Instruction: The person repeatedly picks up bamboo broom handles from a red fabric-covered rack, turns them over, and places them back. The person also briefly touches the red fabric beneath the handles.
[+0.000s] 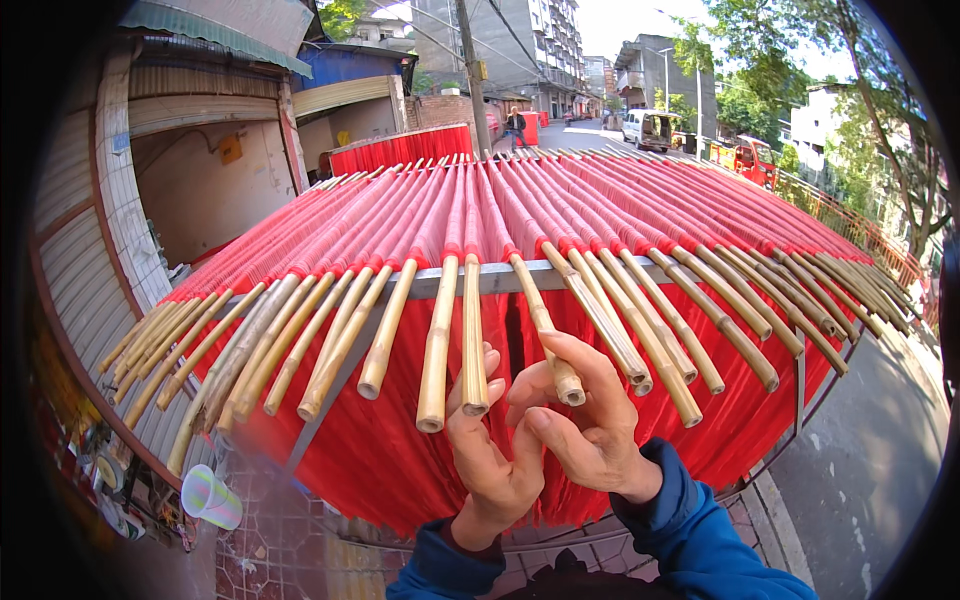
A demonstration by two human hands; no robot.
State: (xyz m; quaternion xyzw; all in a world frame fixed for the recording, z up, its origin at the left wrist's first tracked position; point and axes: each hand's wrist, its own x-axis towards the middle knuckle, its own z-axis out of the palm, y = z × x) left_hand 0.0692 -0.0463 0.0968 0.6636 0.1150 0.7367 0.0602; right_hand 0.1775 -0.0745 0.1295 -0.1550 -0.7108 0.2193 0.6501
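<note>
Many bamboo poles [436,352] lie side by side over a metal rack bar [487,279], their cut ends towards me. Red thread [450,214] is looped along the poles and hangs below them in a dense curtain. My right hand [581,420] has its fingers around the end of one bamboo pole [534,300], just right of the middle. Beside it, my left hand [491,450] is raised behind and under the end of another pole [472,330], its fingers partly hidden by that pole. Whether it grips the pole is unclear. Both hands are close together.
A translucent plastic cup or bucket [211,496] is at the lower left, near a roller shutter [79,225]. Another rack of red thread [405,148] stands beyond, with a person [516,126] near it. A white van [648,129] and a red vehicle [752,161] are on the right.
</note>
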